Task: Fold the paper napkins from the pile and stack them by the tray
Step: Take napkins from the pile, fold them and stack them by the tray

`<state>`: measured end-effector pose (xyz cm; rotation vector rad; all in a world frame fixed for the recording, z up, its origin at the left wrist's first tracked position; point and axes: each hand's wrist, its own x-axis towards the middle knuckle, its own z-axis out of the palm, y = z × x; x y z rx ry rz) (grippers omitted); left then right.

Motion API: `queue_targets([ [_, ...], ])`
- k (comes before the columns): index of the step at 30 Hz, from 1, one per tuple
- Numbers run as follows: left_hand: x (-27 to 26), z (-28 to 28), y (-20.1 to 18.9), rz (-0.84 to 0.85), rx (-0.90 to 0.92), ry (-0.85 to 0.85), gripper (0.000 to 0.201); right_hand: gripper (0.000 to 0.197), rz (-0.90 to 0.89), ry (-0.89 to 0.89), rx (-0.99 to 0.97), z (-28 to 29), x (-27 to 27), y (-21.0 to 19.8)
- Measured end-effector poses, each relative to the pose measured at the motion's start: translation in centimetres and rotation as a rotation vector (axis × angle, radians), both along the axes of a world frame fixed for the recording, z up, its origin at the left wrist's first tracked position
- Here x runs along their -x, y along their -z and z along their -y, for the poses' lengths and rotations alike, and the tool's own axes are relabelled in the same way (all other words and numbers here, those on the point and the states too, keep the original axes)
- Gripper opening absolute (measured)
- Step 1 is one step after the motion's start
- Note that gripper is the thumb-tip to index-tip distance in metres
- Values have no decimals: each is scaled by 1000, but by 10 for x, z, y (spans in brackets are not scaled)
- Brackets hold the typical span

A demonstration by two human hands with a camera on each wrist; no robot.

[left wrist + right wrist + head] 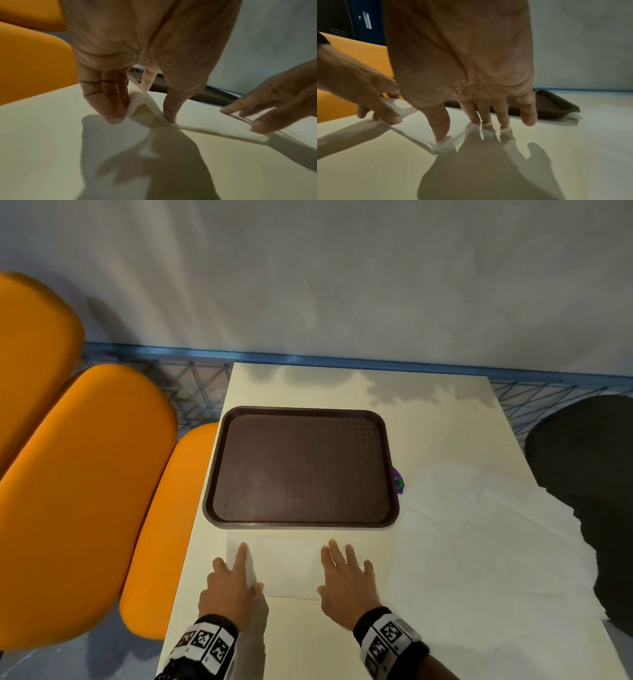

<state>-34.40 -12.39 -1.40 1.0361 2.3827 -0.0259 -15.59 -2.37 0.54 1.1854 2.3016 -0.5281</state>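
A white paper napkin (291, 566) lies on the table just in front of the dark brown tray (301, 523). My left hand (236, 573) holds the napkin's left edge lifted off the table, and the raised flap (147, 102) curves between fingers and thumb. On the napkin's right part my right hand (339, 570) presses flat with fingers spread (484, 117). The pile of unfolded napkins (479, 525) spreads over the table's right side, right of the tray. No folded stack shows by the tray.
Orange chairs (85, 474) stand along the table's left side and a black seat (599, 474) at its right. A small purple object (398, 481) peeks out at the tray's right rim. Bare cream table (308, 638) lies between my wrists.
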Motion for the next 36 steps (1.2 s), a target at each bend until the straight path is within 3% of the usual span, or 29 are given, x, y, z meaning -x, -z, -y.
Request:
queue_targets([
  [3,-6,5,-1,-228,20,146,93,74,-23,-43,-18,-4,-4,-3],
  [5,-10,5,9,-220,-58,262,91,74,-66,-77,-7,-1,-8,-8],
  [7,-13,7,22,-148,-17,346,84,70,-90,-159,16,6,-13,-8],
  [9,-14,8,31,-55,52,334,78,71,-78,-223,38,12,-18,-3],
  [14,-18,6,26,-45,67,307,76,74,-111,-229,89,9,-23,-1],
  [18,-15,-3,9,-49,36,273,73,64,-223,32,193,-15,-54,-29],
  [20,-27,-19,-2,21,-124,284,49,49,-246,289,128,-37,-99,-39],
  [22,-58,-41,-19,130,-244,341,16,37,-172,467,-4,-57,-154,-43],
  [23,-78,-54,-27,178,-260,375,10,34,-124,543,-66,-65,-182,-44],
  [25,-124,-77,-36,276,-288,487,18,39,-83,732,-142,-76,-229,-40],
  [27,-174,-93,-38,386,-257,695,47,53,-110,894,-122,-82,-263,-32],
  [28,-197,-98,-36,404,-182,805,63,59,-153,941,-61,-83,-275,-27],
  [30,-230,-101,-31,355,42,948,71,63,-243,965,74,-82,-285,-17],
  [32,-248,-102,-29,329,196,987,72,51,-311,951,104,-80,-289,-12],
  [36,-251,-102,-22,343,241,976,68,20,-431,912,42,-81,-293,-14],
])
